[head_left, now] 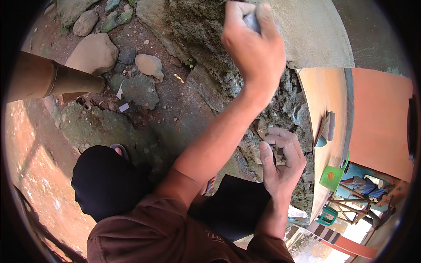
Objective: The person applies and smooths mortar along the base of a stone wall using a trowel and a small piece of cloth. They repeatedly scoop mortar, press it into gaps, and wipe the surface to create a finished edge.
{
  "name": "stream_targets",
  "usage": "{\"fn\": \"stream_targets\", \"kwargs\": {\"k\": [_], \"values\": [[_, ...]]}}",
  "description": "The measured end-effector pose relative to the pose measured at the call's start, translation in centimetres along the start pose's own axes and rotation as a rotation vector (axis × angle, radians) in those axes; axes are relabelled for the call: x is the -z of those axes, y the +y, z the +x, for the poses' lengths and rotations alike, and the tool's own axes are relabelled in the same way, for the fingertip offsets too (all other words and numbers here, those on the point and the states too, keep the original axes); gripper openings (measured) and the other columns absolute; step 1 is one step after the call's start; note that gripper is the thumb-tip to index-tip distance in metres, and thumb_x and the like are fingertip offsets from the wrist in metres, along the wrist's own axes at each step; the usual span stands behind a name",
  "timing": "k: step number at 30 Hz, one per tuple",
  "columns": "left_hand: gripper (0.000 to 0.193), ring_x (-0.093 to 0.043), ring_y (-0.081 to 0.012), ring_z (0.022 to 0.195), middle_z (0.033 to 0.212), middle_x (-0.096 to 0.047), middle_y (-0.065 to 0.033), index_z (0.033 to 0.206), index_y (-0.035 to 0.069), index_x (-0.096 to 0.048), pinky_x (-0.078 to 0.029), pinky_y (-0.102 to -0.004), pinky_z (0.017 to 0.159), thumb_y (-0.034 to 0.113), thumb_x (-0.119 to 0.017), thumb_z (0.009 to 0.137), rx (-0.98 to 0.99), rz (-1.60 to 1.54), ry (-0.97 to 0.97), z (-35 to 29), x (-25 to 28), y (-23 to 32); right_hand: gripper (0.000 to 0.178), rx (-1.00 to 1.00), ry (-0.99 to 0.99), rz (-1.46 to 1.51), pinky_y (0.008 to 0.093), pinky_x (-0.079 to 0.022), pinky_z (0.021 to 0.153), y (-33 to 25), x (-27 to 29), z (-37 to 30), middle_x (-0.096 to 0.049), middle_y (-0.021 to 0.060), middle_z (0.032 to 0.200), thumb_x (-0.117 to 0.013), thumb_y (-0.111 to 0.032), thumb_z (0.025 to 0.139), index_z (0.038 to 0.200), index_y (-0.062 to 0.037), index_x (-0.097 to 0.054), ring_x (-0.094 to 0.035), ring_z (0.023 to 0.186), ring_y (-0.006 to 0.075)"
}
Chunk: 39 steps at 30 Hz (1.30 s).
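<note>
My left arm reaches across to the top of the view. There my left hand is closed around a small grey-blue lump, mostly hidden by the fingers, so its kind cannot be told. That hand is at the edge of a smooth grey cement surface, over rough dark rock. Lower down, my right hand hovers in front of the rough stone face. Its grey, dusty fingers are half curled and apart from the thumb, and nothing shows between them.
Large stones lie on the dirt at the upper left, near a brown pipe-like post. Black-clad knees are below my arms. On the right are an orange wall, a green chair and a green stool.
</note>
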<state>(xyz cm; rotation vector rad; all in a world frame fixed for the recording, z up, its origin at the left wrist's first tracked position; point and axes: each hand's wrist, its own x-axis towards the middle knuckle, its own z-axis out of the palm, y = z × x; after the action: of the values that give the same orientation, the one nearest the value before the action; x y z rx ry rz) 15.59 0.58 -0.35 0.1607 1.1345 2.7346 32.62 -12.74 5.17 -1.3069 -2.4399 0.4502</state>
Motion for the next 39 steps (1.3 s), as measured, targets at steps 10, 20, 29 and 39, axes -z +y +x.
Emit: {"fn": "stream_targets", "kwargs": {"k": [10,20,29,39], "values": [[0.014,-0.057,-0.0083,0.058,0.072,-0.059,-0.0047,0.093,-0.002,-0.05,-0.043,-0.025,0.049,0.003,-0.06,0.101,-0.047,0.043,-0.021,-3.3,-0.4,-0.1,0.014,0.076,0.026,-0.024,0.038,-0.056,0.085,0.3,-0.1,0.5,-0.072,0.0156,0.106,-0.079,-0.009,0.085,0.095,-0.0021,-0.071,-0.071,0.095,0.0312],[0.018,-0.055,-0.0048,0.057,0.069,-0.059,-0.0029,0.093,0.001,-0.051,-0.041,-0.023,0.045,0.011,-0.064,0.103,-0.139,0.156,-0.053,-4.0,-0.2,-0.4,0.015,0.044,0.033,-0.018,0.0374,-0.055,0.086,0.5,0.4,0.1,-0.072,0.0161,0.106,-0.08,-0.008,0.085,0.095,-0.0026,-0.071,-0.071,0.096,0.0304],[0.019,-0.055,-0.0048,0.058,0.07,-0.059,-0.0034,0.094,-0.001,-0.048,-0.045,-0.0209,0.046,0.009,-0.063,0.103,-0.047,0.034,-0.04,-4.9,-0.2,0.0,0.016,0.044,0.041,-0.044,0.0382,-0.056,0.086,0.5,1.2,-0.5,-0.072,0.015,0.107,-0.081,-0.009,0.083,0.095,-0.0032,-0.072,-0.072,0.098,0.0317],[0.019,-0.054,-0.0056,0.055,0.069,-0.059,-0.0024,0.095,0.001,-0.049,-0.043,-0.0233,0.044,0.011,-0.062,0.104,0.073,-0.057,-0.034,-5.5,-0.3,0.0,0.015,0.025,0.031,-0.017,0.0362,-0.057,0.082,0.2,0.9,-0.4,-0.072,0.0154,0.106,-0.081,-0.009,0.084,0.094,-0.0028,-0.072,-0.072,0.095,0.0295]]}}
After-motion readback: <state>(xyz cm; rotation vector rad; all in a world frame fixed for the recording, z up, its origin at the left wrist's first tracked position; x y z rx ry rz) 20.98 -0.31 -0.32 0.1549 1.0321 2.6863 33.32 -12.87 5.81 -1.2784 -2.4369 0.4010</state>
